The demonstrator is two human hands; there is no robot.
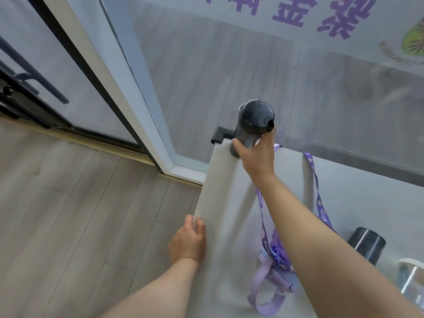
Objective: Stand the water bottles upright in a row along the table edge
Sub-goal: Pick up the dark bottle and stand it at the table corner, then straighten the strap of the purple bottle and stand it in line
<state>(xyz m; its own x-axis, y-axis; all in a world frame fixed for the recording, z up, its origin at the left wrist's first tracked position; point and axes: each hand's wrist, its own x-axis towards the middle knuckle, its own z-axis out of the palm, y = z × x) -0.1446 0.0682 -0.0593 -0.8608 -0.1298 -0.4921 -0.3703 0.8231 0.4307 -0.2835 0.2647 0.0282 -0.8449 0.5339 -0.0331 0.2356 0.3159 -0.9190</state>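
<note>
A dark grey water bottle (253, 125) with a domed lid stands upright at the far left corner of the grey-covered table (231, 203). My right hand (258, 154) grips its body from the near side. A purple bottle (274, 267) with a loop handle lies near me on the table, partly hidden by my right forearm; its purple lanyard (315, 180) trails toward the far edge. A dark cylindrical bottle (367, 245) and a clear one with a white rim (413, 281) are at the right. My left hand (189, 241) holds the table's left edge.
A glass wall with purple lettering (298, 14) runs just behind the table. A glass door with a white frame (128, 88) and a black handle stands at the left. Wood-look flooring (80, 214) lies left of the table.
</note>
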